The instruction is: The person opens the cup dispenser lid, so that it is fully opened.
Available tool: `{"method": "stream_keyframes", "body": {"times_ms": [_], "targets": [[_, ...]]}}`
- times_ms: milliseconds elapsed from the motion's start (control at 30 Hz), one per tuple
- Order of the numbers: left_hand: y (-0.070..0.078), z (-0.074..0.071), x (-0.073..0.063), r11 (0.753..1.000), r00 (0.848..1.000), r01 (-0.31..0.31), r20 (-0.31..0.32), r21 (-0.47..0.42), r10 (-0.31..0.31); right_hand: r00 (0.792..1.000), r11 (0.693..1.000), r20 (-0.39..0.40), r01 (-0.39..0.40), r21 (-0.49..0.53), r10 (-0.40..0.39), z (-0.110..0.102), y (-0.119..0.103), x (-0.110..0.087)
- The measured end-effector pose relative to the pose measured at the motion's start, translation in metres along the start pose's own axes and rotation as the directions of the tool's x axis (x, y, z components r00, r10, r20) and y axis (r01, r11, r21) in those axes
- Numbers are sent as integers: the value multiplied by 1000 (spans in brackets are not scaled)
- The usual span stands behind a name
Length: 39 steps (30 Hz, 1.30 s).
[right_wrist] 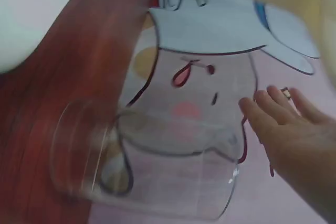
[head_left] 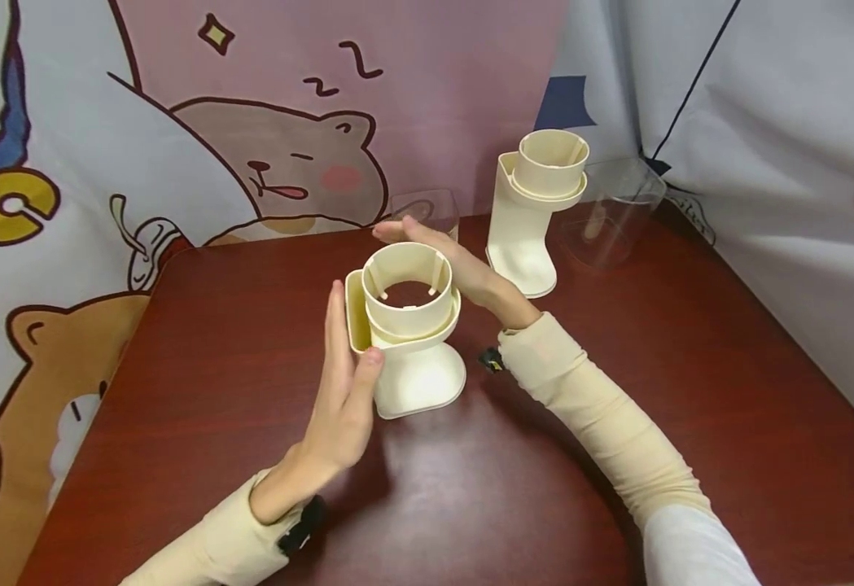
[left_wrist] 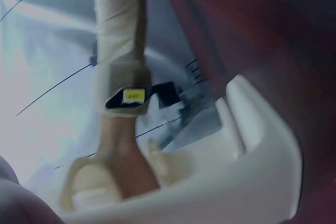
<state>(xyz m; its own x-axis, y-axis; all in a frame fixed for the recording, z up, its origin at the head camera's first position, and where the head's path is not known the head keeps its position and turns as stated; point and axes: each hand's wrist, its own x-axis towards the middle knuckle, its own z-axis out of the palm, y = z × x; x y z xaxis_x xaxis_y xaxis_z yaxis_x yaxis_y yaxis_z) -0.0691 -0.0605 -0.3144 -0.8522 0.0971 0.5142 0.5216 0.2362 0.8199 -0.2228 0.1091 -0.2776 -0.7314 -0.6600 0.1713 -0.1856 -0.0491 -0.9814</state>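
In the head view a cream plastic stand (head_left: 421, 381) with a round collar (head_left: 408, 317) on top and a rounded foot stands near the middle of the table. My left hand (head_left: 340, 411) holds its upright back part from the left, thumb at the front edge and fingers along the side. Just behind the collar is my right hand (head_left: 463, 264), its fingers straight and pointing left; the collar hides part of it. The right wrist view shows that hand (right_wrist: 299, 135) with spread fingers near a clear container (right_wrist: 157, 182). The left wrist view shows the stand (left_wrist: 252, 182) close up, blurred.
A second, similar cream stand (head_left: 518, 232) is at the back right of the dark red table (head_left: 236, 350). Beside it is a clear container (head_left: 613, 224), and another clear container (head_left: 434, 207) is behind my right hand. A printed cloth (head_left: 456, 89) hangs behind the table.
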Motion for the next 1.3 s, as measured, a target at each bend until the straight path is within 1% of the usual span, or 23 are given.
{"method": "stream_keyframes", "body": {"times_ms": [67, 100, 167, 233, 267, 333, 367, 433, 467, 567, 633, 700, 733, 767, 833, 867, 933, 1000, 1033, 1067, 1100, 1200, 1300], "targets": [[-5, 5, 1, 1000, 1000, 23, 7, -11, -23, 999, 1000, 36, -13, 3, 13, 2, 5, 0], [-8, 8, 2, 999, 1000, 21, 3, -35, -21, 998, 1000, 58, -4, 31, 3, 3, 7, 0], [-12, 11, 4, 998, 1000, 14, -19, -66, -15, 995, 993, 93, 23, 119, -34, 5, 10, -1], [-15, 12, 6, 995, 999, 5, -41, -100, -9, 993, 982, 105, 42, 181, -62, 8, 13, -3], [-16, 12, 7, 993, 998, 0, -55, -114, -6, 996, 977, 79, 33, 213, -51, 9, 14, -4], [-19, 13, 8, 991, 996, -9, -88, -131, -2, 1000, 965, 17, -7, 263, 2, 12, 15, -8], [-20, 13, 9, 990, 994, -13, -107, -137, -2, 999, 960, -8, -29, 280, 32, 13, 15, -9], [-23, 13, 12, 988, 989, -26, -150, -151, 3, 994, 940, -58, -71, 334, 96, 16, 16, -12], [-24, 13, 13, 988, 986, -31, -169, -154, 5, 990, 930, -65, -92, 355, 122, 17, 16, -13], [-28, 14, 18, 984, 979, -50, -204, -171, 15, 989, 906, -26, -121, 407, 143, 21, 15, -13], [-31, 15, 20, 981, 975, -65, -221, -181, 24, 985, 892, -37, -135, 432, 167, 24, 13, -15], [-36, 14, 23, 980, 970, -81, -240, -184, 35, 980, 885, -85, -125, 448, 182, 30, 12, -17], [-39, 13, 25, 979, 967, -89, -253, -185, 40, 974, 888, -129, -112, 446, 188, 34, 11, -19], [-42, 12, 28, 978, 962, -100, -269, -183, 48, 966, 894, -177, -95, 438, 189, 38, 11, -20], [-49, 8, 34, 977, 954, -128, -291, -171, 74, 938, 906, -291, -49, 421, 186, 49, 9, -23], [-51, 6, 37, 977, 951, -141, -297, -161, 89, 917, 911, -353, -27, 411, 186, 55, 8, -25], [-56, 2, 43, 975, 948, -167, -297, -148, 117, 866, 922, -465, 14, 386, 181, 66, 5, -27], [-59, -2, 49, 976, 949, -180, -282, -125, 139, 823, 932, -543, 45, 359, 169, 72, 4, -28], [-61, -3, 52, 976, 952, -180, -270, -122, 142, 807, 939, -567, 49, 339, 163, 74, 3, -27], [-62, -5, 54, 977, 955, -176, -260, -118, 141, 798, 945, -582, 52, 322, 154, 74, 3, -27], [-64, -7, 56, 979, 958, -172, -251, -113, 139, 800, 951, -583, 50, 305, 145, 74, 3, -26], [-67, -10, 59, 984, 964, -151, -236, -95, 125, 840, 963, -531, 42, 268, 111, 70, 2, -25], [-61, -13, 53, 990, 966, -107, -246, -92, 81, 878, 974, -475, 54, 218, 58, 65, 1, -27]]}}
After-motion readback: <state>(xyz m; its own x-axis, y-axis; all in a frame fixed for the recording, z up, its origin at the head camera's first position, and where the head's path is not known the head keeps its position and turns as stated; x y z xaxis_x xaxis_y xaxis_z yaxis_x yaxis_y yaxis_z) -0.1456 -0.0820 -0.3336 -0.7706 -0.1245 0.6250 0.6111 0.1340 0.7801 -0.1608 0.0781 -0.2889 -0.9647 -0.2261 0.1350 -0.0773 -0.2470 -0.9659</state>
